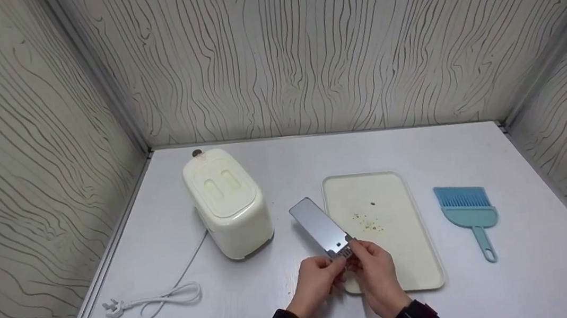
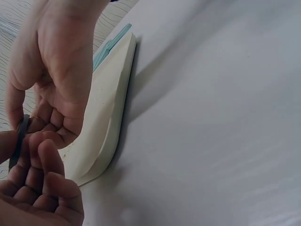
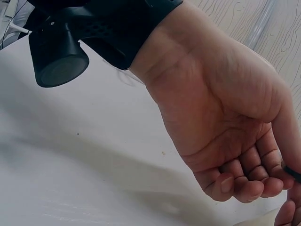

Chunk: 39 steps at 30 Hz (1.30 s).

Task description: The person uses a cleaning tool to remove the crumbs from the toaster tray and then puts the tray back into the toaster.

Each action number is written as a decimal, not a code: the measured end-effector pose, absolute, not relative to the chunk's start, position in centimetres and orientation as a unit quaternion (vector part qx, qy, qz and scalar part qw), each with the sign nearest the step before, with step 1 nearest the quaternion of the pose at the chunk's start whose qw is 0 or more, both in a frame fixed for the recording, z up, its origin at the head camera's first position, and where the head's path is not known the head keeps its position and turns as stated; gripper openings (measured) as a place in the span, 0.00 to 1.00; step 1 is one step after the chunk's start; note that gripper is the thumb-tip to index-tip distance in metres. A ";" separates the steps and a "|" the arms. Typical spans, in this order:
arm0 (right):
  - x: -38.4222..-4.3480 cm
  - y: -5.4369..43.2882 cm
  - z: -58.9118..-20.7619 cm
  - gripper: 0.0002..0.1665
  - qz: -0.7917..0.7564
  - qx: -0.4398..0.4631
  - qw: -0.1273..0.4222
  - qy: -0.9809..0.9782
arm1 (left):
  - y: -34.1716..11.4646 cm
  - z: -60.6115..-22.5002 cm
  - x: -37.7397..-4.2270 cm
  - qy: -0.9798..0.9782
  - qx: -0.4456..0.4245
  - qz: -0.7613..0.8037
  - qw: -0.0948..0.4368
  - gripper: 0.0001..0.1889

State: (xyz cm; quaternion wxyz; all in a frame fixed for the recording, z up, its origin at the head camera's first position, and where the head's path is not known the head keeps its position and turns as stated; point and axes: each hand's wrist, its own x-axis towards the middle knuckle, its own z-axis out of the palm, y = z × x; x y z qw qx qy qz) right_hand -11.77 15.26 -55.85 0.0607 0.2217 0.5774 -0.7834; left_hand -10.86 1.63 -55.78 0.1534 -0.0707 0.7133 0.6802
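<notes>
My left hand (image 1: 315,283) and right hand (image 1: 379,276) both pinch the near end of a slim silver crumb tray (image 1: 316,224) between thumb and fingers. Its flat metal plate slants away to the upper left, and its grey slotted end lies at my fingertips. In the left wrist view, only the dark edge of the crumb tray (image 2: 19,141) shows between the two hands. Beneath and beside my right hand lies a cream serving tray (image 1: 416,266), with brownish crumbs (image 1: 370,224) scattered near its middle.
A cream toaster (image 1: 241,233) with a lid on top stands to the left. Its white cord (image 1: 171,298) is looped on the table, plug at the left end. On the right lies a small teal brush (image 1: 471,215) with blue bristles. Patterned walls (image 1: 313,49) enclose the table.
</notes>
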 end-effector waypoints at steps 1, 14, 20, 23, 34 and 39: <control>-11.8 15.3 -55.9 0.21 -0.783 0.223 0.060 0.577 | 1.6 -55.7 -10.9 0.714 -0.071 0.680 0.154 0.15; -11.8 16.2 -55.6 0.22 -0.759 0.203 0.053 0.616 | -2.8 -54.8 -11.8 0.764 -0.050 0.633 0.116 0.16; -11.9 16.7 -55.6 0.21 -0.763 0.213 0.056 0.608 | -8.6 -53.8 -12.2 0.798 -0.056 0.599 0.022 0.18; -11.9 16.9 -55.6 0.21 -0.760 0.214 0.057 0.611 | -11.0 -53.3 -12.4 0.803 -0.077 0.590 -0.015 0.20; -11.8 17.0 -55.7 0.20 -0.761 0.217 0.059 0.609 | -14.9 -52.4 -13.5 0.754 -0.137 0.634 -0.103 0.30; -11.8 17.1 -55.8 0.21 -0.754 0.215 0.062 0.618 | -15.8 -51.5 -14.4 0.787 -0.149 0.583 -0.137 0.33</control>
